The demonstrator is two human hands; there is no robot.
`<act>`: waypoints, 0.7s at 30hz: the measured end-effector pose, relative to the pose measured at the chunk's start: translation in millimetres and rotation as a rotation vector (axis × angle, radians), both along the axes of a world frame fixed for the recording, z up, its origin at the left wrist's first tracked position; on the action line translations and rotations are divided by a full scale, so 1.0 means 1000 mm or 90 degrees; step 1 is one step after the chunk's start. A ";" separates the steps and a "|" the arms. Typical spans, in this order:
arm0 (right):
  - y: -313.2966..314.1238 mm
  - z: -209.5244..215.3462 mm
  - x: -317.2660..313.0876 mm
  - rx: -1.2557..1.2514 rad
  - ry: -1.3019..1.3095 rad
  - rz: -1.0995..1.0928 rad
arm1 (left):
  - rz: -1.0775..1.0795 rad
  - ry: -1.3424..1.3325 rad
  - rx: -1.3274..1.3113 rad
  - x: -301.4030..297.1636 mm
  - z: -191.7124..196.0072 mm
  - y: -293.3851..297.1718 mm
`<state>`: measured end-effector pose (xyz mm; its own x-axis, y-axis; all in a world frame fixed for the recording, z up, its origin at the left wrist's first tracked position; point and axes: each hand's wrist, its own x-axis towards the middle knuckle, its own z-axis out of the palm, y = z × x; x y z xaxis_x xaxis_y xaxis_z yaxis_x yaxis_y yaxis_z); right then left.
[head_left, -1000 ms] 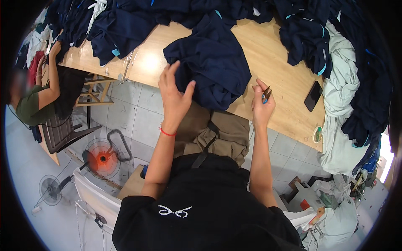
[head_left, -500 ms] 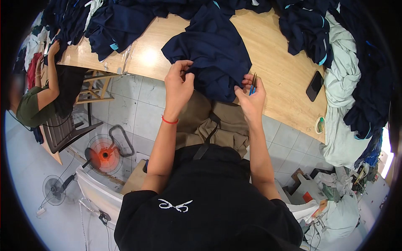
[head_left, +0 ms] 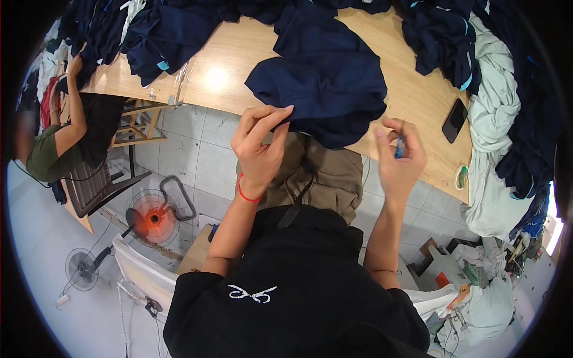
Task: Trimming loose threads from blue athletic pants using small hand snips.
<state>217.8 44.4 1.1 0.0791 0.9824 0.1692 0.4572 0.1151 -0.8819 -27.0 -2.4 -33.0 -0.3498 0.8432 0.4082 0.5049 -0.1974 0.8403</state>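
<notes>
- My left hand [head_left: 261, 146] has its thumb and fingertips pinched on the near left edge of a dark navy blue, soft woven piece of cloth [head_left: 334, 83].
- That navy cloth lies creased on the pale, wood-grained bench [head_left: 221, 65] in front of me, its near edge hanging over the side above my brown, loose fabric trousers [head_left: 334, 173].
- My right hand [head_left: 404, 152] is curled round a small blue tool [head_left: 399, 148], just beside the cloth's right edge and apart from it; blur hides the tool's exact shape.
- The pinch takes in only a little edge, so I judge the cloth could slip from my fingertips if its weight drags over the side.
- Should the tool have a sharp end, which I cannot make out here, bringing it in while the cloth is creased might snag a fold, or nick my left fingers.
- The far end of the cloth runs up toward the dark navy garments heaped [head_left: 164, 42] at the back; a hard tug could pull some of those along.
- On my right, a black, flat, rectangular phone [head_left: 455, 121] and a small, pale-rimmed oval container [head_left: 461, 177] lie near the bench's edge; a careless elbow or sweeping cloth could knock the container off.
</notes>
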 end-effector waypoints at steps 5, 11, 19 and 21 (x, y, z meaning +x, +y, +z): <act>-0.008 -0.005 -0.053 0.050 0.098 0.153 | 0.006 0.035 0.005 0.004 -0.004 -0.011; -0.011 -0.057 0.004 -0.159 0.128 -0.112 | 0.120 0.090 -0.137 -0.045 -0.035 -0.030; -0.003 -0.073 -0.018 -0.143 0.059 -0.049 | 0.166 -0.186 -0.227 -0.032 -0.051 -0.015; 0.010 -0.097 -0.036 -0.172 0.109 -0.111 | 0.141 -0.194 -0.227 -0.026 -0.049 -0.013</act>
<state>182.3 54.3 -95.4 0.2543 0.9591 -0.1243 0.2923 -0.1987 -0.9355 -52.9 -14.9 -82.1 -0.5935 0.8039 -0.0387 0.2240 0.2112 0.9514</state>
